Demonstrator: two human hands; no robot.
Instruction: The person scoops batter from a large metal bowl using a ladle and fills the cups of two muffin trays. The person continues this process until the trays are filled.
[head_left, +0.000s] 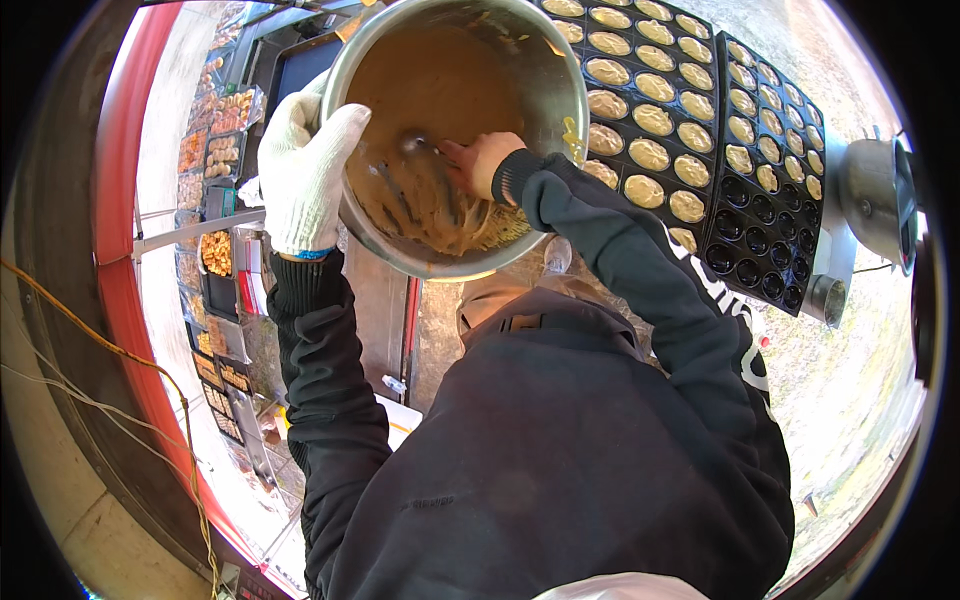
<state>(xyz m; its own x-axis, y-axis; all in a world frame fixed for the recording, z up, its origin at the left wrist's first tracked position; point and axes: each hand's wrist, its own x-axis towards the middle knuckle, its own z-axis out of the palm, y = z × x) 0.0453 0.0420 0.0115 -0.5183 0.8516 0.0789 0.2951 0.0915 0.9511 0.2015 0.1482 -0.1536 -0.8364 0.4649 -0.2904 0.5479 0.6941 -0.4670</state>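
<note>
A large metal mixing bowl (559, 124) is tilted in front of me, with thick tan batter (435, 75) spread over its inside. My left hand (311, 176), in a white knit glove, grips the bowl's left rim with the thumb over the edge. My right hand (486, 163) is bare and reaches inside the bowl at the batter. A small shiny metal utensil (414, 141) shows at its fingertips, blurred and partly covered. Streaks run through the batter below that hand. Beside the bowl, a dark molded baking pan (626, 135) holds batter in its oval cups.
A second dark pan (765, 202) has batter in its far cups and bare near cups. A metal pot (874, 199) stands at far right. Packaged foods (217, 255) and trays line the left, beyond a metal bar (199, 232). An orange cord (112, 341) hangs at far left.
</note>
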